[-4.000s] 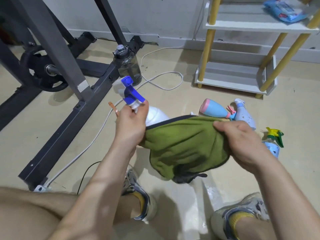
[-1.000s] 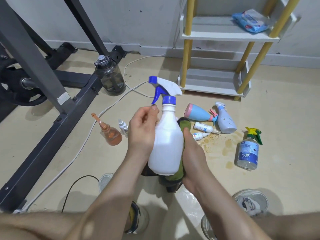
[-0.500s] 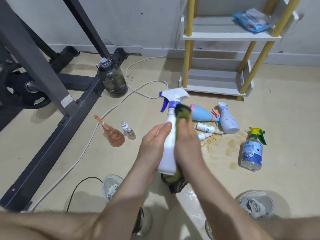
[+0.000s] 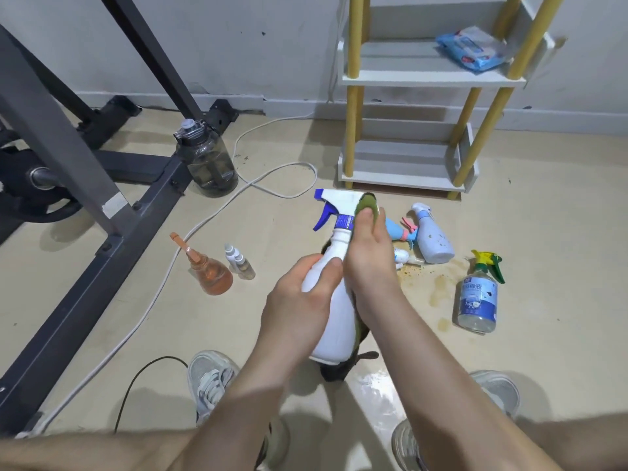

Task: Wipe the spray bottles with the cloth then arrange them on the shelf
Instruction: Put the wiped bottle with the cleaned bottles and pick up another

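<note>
1. Beige flooring against a pale wall is the work area. At centre frame the white spray bottle (image 4: 331, 307) is held upright above it, with its blue trigger head pointing to the left of the frame.
2. The left hand (image 4: 299, 300) grips the bottle's body, fingers and thumb curled round it. The right hand (image 4: 368, 253) clasps the green cloth (image 4: 368, 203) against the neck and the back of the trigger head, and the cloth trails down behind the bottle to below its base.
3. By my reading, wiping of this bottle is under way and has reached the neck, and arranging has not begun.
4. At upper right, the shelf (image 4: 401, 158) carries no bottle on either visible tier. Only a blue wipes packet (image 4: 470, 51) lies on the upper one.
5. Waiting on the floor right of centre are a grey-blue bottle (image 4: 433, 237) and a pink-and-blue bottle (image 4: 394, 229), both lying down. Small white bottles (image 4: 402, 256) lie just beside them, and a clear labelled bottle (image 4: 477, 297) with a green-and-yellow trigger stands beyond some brown stains (image 4: 438, 287).
6. Left of centre stand an orange bottle (image 4: 210, 275) and two small vials (image 4: 239, 263).
7. The orange bottle holds orange liquid. The white one is opaque, so I cannot tell its fill. The clear bottle's level is hard to read.
8. Further out at upper left, a dark water jug (image 4: 209, 164) looks partly filled beside a grey exercise frame (image 4: 85, 205).
</note>
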`<action>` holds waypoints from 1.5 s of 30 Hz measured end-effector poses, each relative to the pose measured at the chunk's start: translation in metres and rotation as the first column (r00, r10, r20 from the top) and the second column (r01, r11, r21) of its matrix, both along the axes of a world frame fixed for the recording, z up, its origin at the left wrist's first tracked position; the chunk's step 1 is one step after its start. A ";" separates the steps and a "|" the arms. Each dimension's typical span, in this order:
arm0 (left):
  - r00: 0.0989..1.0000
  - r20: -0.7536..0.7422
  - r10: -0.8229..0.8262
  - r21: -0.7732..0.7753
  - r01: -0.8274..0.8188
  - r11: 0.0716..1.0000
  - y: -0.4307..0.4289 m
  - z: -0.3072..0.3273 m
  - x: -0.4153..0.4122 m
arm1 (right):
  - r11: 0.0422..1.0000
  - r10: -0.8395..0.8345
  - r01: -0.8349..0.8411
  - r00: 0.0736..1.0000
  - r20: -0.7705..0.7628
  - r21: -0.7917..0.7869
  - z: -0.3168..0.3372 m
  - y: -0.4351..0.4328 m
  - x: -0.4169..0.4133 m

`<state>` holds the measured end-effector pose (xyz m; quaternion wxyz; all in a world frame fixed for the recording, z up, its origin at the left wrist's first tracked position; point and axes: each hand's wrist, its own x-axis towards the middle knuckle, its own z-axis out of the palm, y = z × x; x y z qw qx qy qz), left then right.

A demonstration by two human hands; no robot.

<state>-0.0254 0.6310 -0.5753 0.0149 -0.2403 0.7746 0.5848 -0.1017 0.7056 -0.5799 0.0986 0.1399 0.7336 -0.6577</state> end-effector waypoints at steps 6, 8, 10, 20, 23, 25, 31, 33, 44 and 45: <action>0.991 -0.060 0.118 0.096 -0.112 0.989 0.005 -0.001 -0.001 | 0.955 0.237 -0.184 0.945 -0.224 0.233 0.001 0.009 0.028; 0.983 -0.101 0.151 0.037 -0.147 0.988 0.002 -0.004 -0.006 | 0.922 0.349 -0.259 0.878 -0.327 0.289 -0.007 0.007 0.052; 0.992 -0.104 0.078 -0.096 -0.088 0.992 -0.004 -0.005 -0.007 | 0.909 0.391 -0.279 0.828 -0.401 0.310 -0.014 0.000 0.067; 0.990 -0.124 -0.064 0.116 0.078 0.990 -0.012 0.017 -0.007 | 0.906 -0.058 0.147 0.972 0.226 -0.397 0.021 0.015 0.024; 0.994 -0.088 -0.063 0.372 0.092 0.924 -0.013 0.013 -0.004 | 0.943 0.003 0.029 0.995 0.095 -0.331 0.027 0.012 0.028; 0.996 -0.082 -0.017 0.257 0.037 0.966 -0.012 0.009 -0.007 | 0.976 0.089 -0.114 0.987 -0.136 -0.187 0.026 0.005 0.044; 0.960 -0.237 0.146 0.151 -0.112 0.982 -0.013 0.002 -0.008 | 0.968 0.229 -0.247 0.946 -0.230 -0.051 0.023 0.000 0.042; 0.945 -0.266 0.193 0.263 -0.121 0.957 -0.011 0.010 -0.008 | 0.952 0.063 -0.068 0.998 -0.024 -0.298 0.027 0.005 0.032; 0.969 -0.216 0.119 -0.016 -0.125 0.992 -0.007 0.009 -0.008 | 0.944 0.327 -0.316 0.881 -0.341 0.090 0.013 0.002 0.061; 0.969 -0.224 0.103 -0.075 -0.122 0.990 -0.004 0.009 -0.006 | 0.950 0.312 -0.301 0.892 -0.327 0.085 0.014 0.001 0.053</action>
